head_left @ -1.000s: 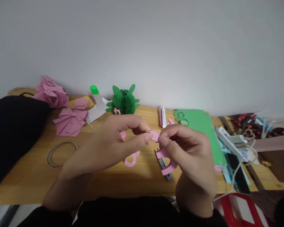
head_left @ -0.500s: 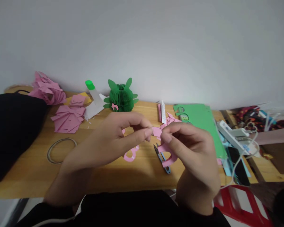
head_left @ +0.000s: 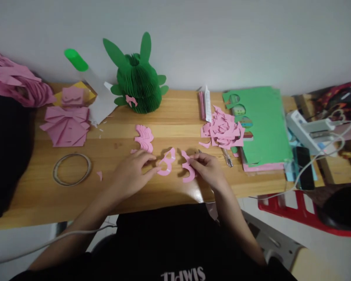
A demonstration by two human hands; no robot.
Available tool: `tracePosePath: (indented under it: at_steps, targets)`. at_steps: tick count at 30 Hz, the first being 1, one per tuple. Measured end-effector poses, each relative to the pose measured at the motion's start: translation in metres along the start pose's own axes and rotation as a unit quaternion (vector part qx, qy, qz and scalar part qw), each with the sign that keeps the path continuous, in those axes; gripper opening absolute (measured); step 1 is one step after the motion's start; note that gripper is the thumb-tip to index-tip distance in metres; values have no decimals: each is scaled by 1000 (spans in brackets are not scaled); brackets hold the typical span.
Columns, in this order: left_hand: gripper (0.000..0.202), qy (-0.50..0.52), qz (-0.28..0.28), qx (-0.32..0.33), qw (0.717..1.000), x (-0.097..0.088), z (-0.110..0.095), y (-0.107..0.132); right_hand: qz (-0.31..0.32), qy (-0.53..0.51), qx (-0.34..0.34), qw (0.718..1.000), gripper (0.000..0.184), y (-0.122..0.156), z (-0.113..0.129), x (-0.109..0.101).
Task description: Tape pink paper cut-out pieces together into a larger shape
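Observation:
My right hand is closed, with thumb and fingertips pinching the right edge of a curvy pink paper cutout just over the table. My left hand has thumb and forefinger apart. Its thumb tip meets the left edge of a second pink paper cutout, which has a rounded hole and small white strips on it. A narrow gap separates the two cutouts. Behind my left hand lies a stack of scalloped pink paper pieces. A dark tip shows just behind my right hand; the rest of it is hidden.
At the back stands a green honeycomb-paper figure with long ears. Pink scraps, a white tube and green sheets lie right. A tape roll, folded pink paper and a green-capped bottle are left.
Both hands have come down from mid-air to the tabletop and moved apart. My left fingers have let go of the pink paper they pinched. The camera view has tilted downward.

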State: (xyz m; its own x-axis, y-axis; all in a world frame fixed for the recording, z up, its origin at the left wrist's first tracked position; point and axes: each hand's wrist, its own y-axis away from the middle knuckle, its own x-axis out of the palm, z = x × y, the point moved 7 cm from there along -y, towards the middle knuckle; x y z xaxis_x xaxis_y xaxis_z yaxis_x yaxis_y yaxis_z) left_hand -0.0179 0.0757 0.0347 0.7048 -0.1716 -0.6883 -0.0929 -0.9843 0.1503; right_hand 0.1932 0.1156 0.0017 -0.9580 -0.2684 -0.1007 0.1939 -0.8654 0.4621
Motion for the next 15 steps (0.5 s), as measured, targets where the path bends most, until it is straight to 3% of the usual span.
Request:
tracePosePath:
  at_steps: [4,8,11,15]
  targets:
    - [17,-42,-7,3,999,12,-2,8,-13,-21,21,999,28,1,-8,0]
    - [16,77,-88,-64,991,5,8,9,-9,-36,8,999,28,1,-2,2]
    - [19,256,-106,-106,955,2,16,8,-11,-46,-15,999,28,1,3,3]
    - [24,434,-98,-130,886,3,16,5,-21,-51,-55,997,29,2,10,4]
